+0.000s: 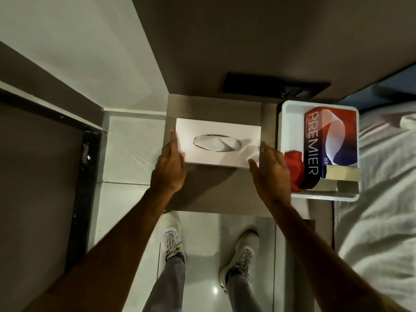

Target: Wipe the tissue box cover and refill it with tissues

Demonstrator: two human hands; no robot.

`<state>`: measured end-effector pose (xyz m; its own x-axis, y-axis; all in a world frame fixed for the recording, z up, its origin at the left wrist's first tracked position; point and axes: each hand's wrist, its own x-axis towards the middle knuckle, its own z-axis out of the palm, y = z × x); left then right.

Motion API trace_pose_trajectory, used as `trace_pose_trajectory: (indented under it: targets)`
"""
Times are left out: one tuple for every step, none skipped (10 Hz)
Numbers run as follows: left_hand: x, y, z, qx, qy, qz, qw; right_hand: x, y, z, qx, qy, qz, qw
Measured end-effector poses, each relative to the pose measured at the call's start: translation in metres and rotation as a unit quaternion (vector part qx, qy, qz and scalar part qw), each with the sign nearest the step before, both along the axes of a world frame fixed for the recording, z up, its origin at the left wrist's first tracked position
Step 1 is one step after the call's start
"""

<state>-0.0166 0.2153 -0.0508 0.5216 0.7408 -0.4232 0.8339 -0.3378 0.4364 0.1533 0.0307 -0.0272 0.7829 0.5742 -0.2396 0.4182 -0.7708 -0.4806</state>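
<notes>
A white tissue box cover (pixel 218 143) is lying flat on a small wood-grain bedside shelf (pixel 211 190), its long axis running from 9 o'clock to 3 o'clock across the view and its oval slot (pixel 217 143) facing straight up, with white tissue showing inside the opening. The left hand (pixel 170 170) is reaching in from 7 o'clock, fingers extended and lying against the cover's 9 o'clock short end, thumb touching the near edge; it is pressing rather than closing around anything. The right hand (pixel 271 167) is coming in from 5 o'clock, fingers spread and relaxed over the cover's 3 o'clock end, touching or just above its near corner, and whether it is actually gripping is not something I can tell. At 3 o'clock from the cover, just beside it, a white tray (pixel 290 131) is holding an upright red, white and blue PREMIER tissue box (pixel 331 140), whose long axis is pointing from 12 to 6 o'clock, with a red cloth (pixel 295 170) bunched at its 9 o'clock side. White bedding (pixel 382 176) is filling the 3 o'clock edge, and the person's white sneakers (pixel 173 239) are standing on pale floor tiles at 6 o'clock
</notes>
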Motion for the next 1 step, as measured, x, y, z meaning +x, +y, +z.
trace_pose_trajectory:
  targets:
    - [-0.0274, -0.0276, 0.0459, 0.039, -0.007, 0.0, 0.999, -0.0104, -0.0226, 0.0673, 0.089, -0.015, 0.002, 0.996]
